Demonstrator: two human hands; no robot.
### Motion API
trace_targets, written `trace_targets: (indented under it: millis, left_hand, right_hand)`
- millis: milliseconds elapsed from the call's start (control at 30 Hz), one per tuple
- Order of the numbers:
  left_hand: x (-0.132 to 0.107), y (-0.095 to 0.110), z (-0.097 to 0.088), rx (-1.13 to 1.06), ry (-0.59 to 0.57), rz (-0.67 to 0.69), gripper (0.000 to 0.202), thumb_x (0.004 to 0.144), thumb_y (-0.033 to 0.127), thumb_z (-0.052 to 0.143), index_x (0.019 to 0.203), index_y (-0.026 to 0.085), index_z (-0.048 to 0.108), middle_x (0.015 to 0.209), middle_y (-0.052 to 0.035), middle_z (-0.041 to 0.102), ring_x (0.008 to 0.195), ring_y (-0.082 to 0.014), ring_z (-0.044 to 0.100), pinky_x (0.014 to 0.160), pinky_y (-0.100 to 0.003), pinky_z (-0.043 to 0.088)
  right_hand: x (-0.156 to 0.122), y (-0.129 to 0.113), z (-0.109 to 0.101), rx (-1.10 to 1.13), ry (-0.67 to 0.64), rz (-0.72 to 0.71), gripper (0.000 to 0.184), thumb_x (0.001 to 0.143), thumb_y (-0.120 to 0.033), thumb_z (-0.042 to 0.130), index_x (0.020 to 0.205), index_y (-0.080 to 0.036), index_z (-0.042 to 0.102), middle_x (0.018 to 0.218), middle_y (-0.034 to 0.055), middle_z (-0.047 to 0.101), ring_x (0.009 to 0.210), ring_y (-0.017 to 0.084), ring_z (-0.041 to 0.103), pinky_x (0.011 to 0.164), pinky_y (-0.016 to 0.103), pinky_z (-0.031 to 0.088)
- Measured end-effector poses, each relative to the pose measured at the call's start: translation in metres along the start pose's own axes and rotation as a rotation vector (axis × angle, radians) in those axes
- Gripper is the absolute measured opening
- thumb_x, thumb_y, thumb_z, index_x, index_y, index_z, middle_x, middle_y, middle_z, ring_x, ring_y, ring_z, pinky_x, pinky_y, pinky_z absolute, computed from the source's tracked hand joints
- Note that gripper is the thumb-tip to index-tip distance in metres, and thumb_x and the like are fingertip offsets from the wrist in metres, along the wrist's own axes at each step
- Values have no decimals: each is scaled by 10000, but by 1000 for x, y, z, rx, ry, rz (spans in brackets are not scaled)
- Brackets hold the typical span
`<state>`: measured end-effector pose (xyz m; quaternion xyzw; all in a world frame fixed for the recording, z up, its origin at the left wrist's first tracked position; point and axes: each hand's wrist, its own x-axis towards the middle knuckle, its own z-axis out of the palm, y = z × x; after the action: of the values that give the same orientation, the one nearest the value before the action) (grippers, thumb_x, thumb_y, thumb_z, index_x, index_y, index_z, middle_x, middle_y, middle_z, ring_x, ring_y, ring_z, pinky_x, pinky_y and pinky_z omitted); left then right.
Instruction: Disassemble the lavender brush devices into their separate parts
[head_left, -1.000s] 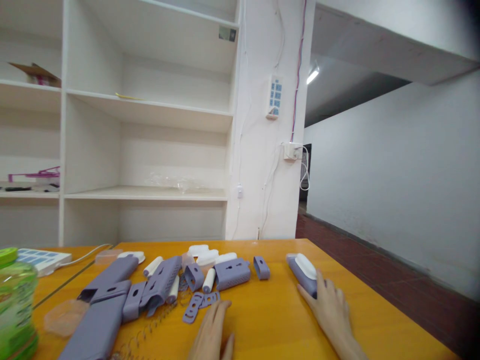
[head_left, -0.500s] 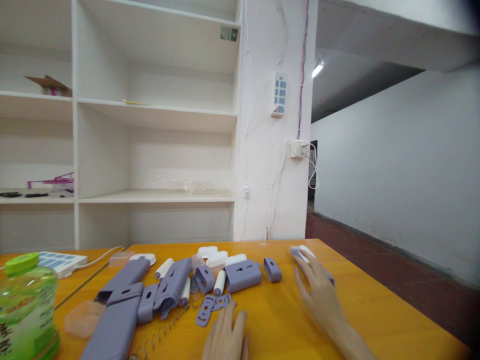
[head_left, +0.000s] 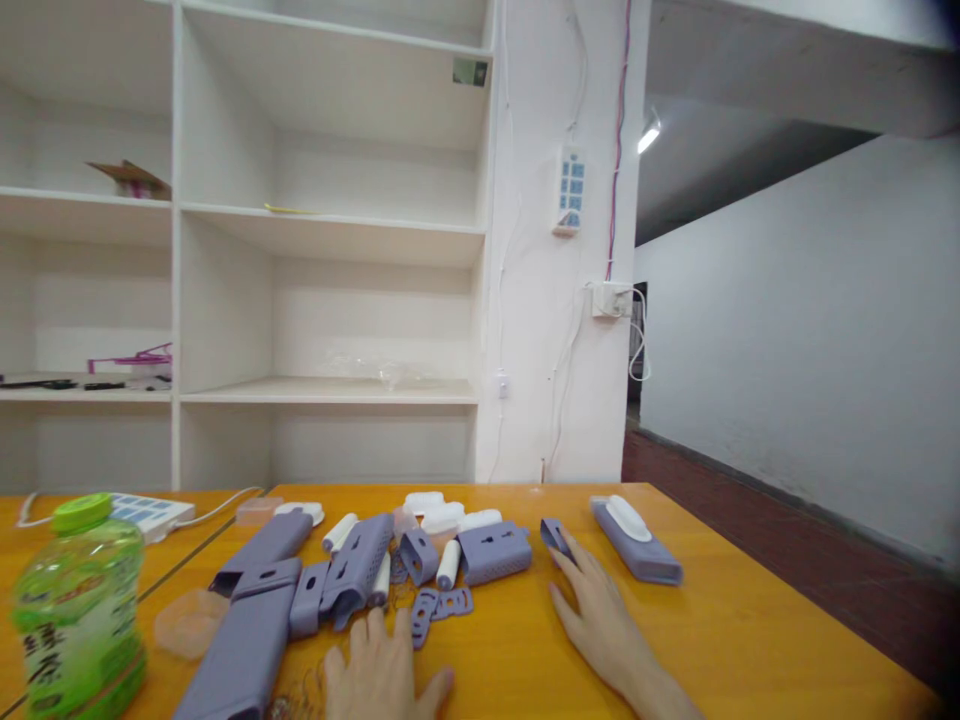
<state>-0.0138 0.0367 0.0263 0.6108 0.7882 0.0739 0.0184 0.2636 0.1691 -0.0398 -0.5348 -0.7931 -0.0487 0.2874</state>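
Note:
My right hand (head_left: 604,625) reaches over the table with its fingers stretched, the fingertips at a small purple plastic sleeve (head_left: 552,535) and covering part of it. To its right lies a long purple case (head_left: 645,556) with a white oval piece (head_left: 628,518) on top. My left hand (head_left: 379,675) is spread with the palm down near the table's front edge. Its fingers are nearest to a slotted purple flat plate (head_left: 424,615) and some thin coiled springs (head_left: 300,690), which it partly hides. Beyond it are a perforated purple casing (head_left: 495,553) and a white roller (head_left: 448,565).
More purple housings (head_left: 244,640) lie at the left, beside a translucent pinkish cup (head_left: 187,622). A green bottle (head_left: 82,610) stands at the left edge, with a white power strip (head_left: 150,515) behind it. White oval pieces (head_left: 442,517) sit near the back edge, before shelves (head_left: 330,390).
My right hand has left the long purple case and moved left to the small purple sleeve. My left hand has shifted left over the springs, its fingers spreading. The view has turned slightly left.

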Motion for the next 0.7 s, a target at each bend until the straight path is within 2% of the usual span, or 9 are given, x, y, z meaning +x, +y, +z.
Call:
trace_targets:
  millis: [133,233,300,400,500,600,700]
  left_hand:
    - [3,5,10,28,49,44,547,904,293,435,1420,135,519,1436,-223,520,1306,-392,468,1013,-558,331]
    - [7,6,18,-9,98,140,493,922,178,366,1368,173,576,1393,-175,574,1314,-375,466,1007,-544,345]
    - [10,5,22,-68,126,210,450,933,173,357,1283,186,639,1333,-158,618,1277,-354,500,1008,-516,356]
    - [16,2,26,-172,164,338,365,945,200,390,1162,197,684,1233,-133,667,1194,-318,553,1024,-483,355]
    - [25,-4,29,-266,222,470,286,946,195,438,1080,230,688,1198,-87,678,1172,-284,561,1042,-458,349]
    - [31,-9,32,-335,285,531,238,945,184,472,1032,255,682,1148,-52,691,1124,-253,584,1027,-421,379]
    - [33,-7,32,-345,344,564,257,926,169,516,1105,271,669,1131,-50,697,1091,-255,604,1017,-418,406]
  right_hand:
    - [2,-2,-5,-51,75,28,371,910,-260,453,1171,-169,700,1466,146,506,1349,315,477,1148,479,346]
    - [1,-6,-12,-53,102,-24,351,909,-232,453,1150,-184,703,1488,135,486,1409,321,401,1190,539,251]
    - [0,-13,-17,-28,75,-115,412,917,-219,451,1282,-213,641,1569,89,389,1479,296,283,1220,548,170]
    - [-4,-33,-25,42,-37,-272,559,929,-202,445,1485,-265,441,1650,16,203,1528,251,128,1242,523,107]
    - [-8,-55,-28,134,-161,-340,662,947,-214,443,1570,-306,239,1665,-10,103,1534,234,69,1242,528,79]
    - [-10,-66,-27,205,-268,-324,674,975,-257,433,1581,-349,152,1662,-26,93,1534,229,68,1237,536,95]
    - [-11,-63,-23,232,-280,-294,664,988,-305,441,1581,-352,146,1658,-21,149,1530,228,116,1236,537,109]
